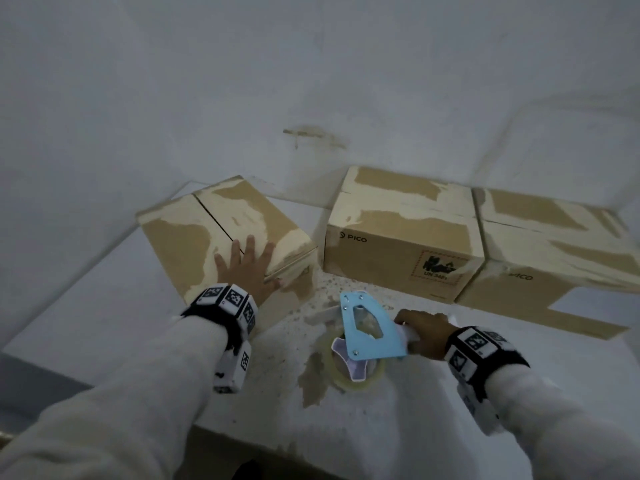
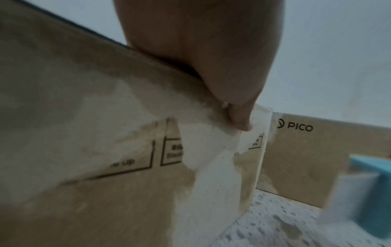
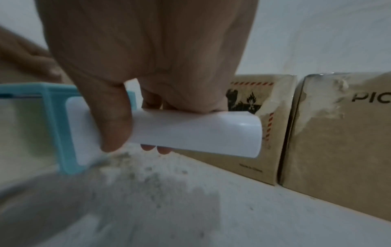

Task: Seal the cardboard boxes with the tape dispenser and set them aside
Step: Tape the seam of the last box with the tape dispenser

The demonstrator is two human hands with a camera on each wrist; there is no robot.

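A worn cardboard box (image 1: 225, 230) stands at the left of the white table, its top flaps closed with a dark seam between them. My left hand (image 1: 247, 268) lies flat on its near top edge with fingers spread; in the left wrist view the thumb (image 2: 239, 113) presses the box's front face (image 2: 105, 167) near its corner. In front of the boxes, my right hand (image 1: 426, 336) grips the white handle (image 3: 201, 133) of the blue tape dispenser (image 1: 367, 330). Its clear tape roll (image 1: 356, 372) rests low over the table.
Two more PICO cardboard boxes stand side by side at the back right: the middle one (image 1: 398, 251) and the right one (image 1: 540, 268). White walls close in behind and at the left. The speckled table (image 1: 104, 306) ends at a near edge by my arms.
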